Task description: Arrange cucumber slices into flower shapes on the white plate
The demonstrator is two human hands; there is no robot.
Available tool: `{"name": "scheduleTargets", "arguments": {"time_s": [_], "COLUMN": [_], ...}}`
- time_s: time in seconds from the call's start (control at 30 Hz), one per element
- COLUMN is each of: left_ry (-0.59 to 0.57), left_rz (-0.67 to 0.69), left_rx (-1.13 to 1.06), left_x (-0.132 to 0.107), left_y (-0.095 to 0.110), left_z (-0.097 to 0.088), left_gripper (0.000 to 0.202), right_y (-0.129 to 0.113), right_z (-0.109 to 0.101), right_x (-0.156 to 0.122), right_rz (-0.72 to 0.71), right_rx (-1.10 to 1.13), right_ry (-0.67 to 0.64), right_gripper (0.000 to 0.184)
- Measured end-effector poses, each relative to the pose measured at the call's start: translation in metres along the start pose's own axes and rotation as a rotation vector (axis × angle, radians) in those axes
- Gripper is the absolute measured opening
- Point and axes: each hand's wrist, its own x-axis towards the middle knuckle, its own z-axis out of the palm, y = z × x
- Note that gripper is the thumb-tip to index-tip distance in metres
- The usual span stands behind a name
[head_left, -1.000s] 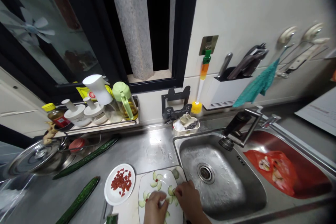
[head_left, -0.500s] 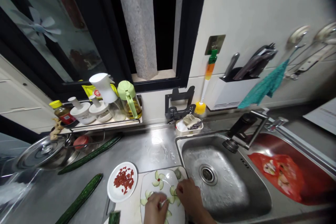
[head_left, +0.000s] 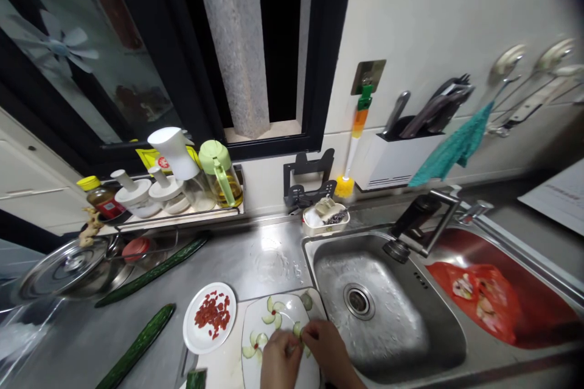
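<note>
A white square plate [head_left: 250, 371] carries pale green cucumber slices [head_left: 272, 311] set out in small flower shapes, some with a red berry at the centre. Over the lower right of the plate, my left hand [head_left: 280, 357] has its fingers pinched together. My right hand [head_left: 326, 343] comes in from the right, its fingertips closed at a slice near the plate's right side. The two sets of fingertips almost meet, and whatever is in them is hidden. Left of the plate stands a white dish [head_left: 188, 331] of red dried berries [head_left: 213, 314].
Whole cucumbers [head_left: 137, 346] lie on the steel counter to the left, and a cut cucumber piece [head_left: 196, 379] sits at the bottom. The sink [head_left: 383, 340] borders the plate on the right, with a red bag [head_left: 483, 298] in its second basin. Bottles and jars line a rack [head_left: 182, 219] behind.
My left hand has moved right and slightly up, closer to my right hand, uncovering the lower-left cucumber flower. The whole view has shifted a little.
</note>
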Motion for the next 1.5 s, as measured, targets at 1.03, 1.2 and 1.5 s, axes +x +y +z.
{"name": "scheduleTargets", "arguments": {"time_s": [1.03, 1.2, 1.5], "left_ry": [-0.006, -0.032, 0.065], "left_rz": [-0.111, -0.133, -0.062], "left_rx": [-0.033, -0.024, -0.075], "left_x": [0.006, 0.007, 0.007], "left_y": [0.004, 0.0, 0.002], "left_z": [0.007, 0.007, 0.003], "left_gripper": [0.022, 0.019, 0.006], "right_y": [0.007, 0.007, 0.008], "right_z": [0.0, 0.0, 0.002], "right_x": [-0.003, -0.005, -0.005], "right_rz": [-0.092, -0.072, -0.085], "right_rx": [0.024, -0.004, -0.029], "right_ry": [-0.012, -0.016, -0.017], "right_gripper": [0.025, 0.026, 0.026]}}
